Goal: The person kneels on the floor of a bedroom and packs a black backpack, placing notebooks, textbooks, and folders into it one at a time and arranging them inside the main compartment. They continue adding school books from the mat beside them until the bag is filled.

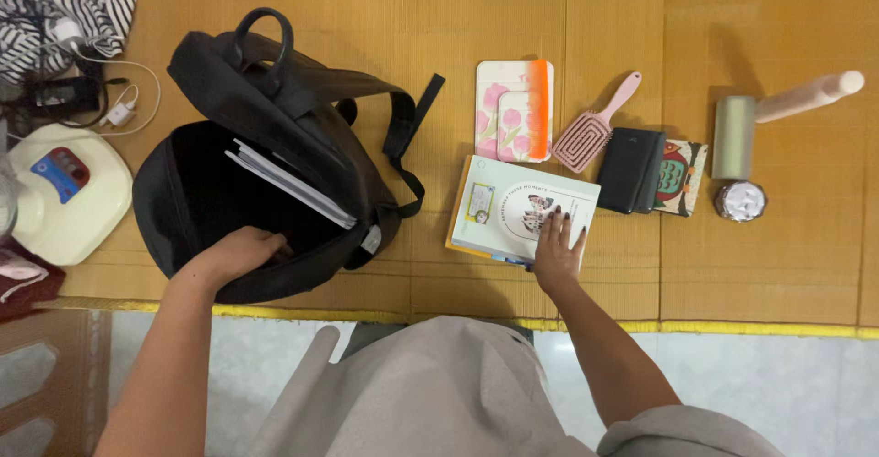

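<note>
fingers of the left hand [240, 253] curl over the near rim of the open black backpack [275, 155] at centre left of the frame, gripping its edge; white papers [288, 185] stand inside. right hand [558, 254], lower centre, lies flat and spread on the white book [524, 212], gripping nothing. beyond the book lie a floral case [513, 111], pink hairbrush [597, 125] and black wallet [632, 171].

Warm, even light fell from above, and the picture was sharp. The bottles [746, 136] cast soft shadows leftward; the backpack [275, 146] interior stayed dark.
</note>
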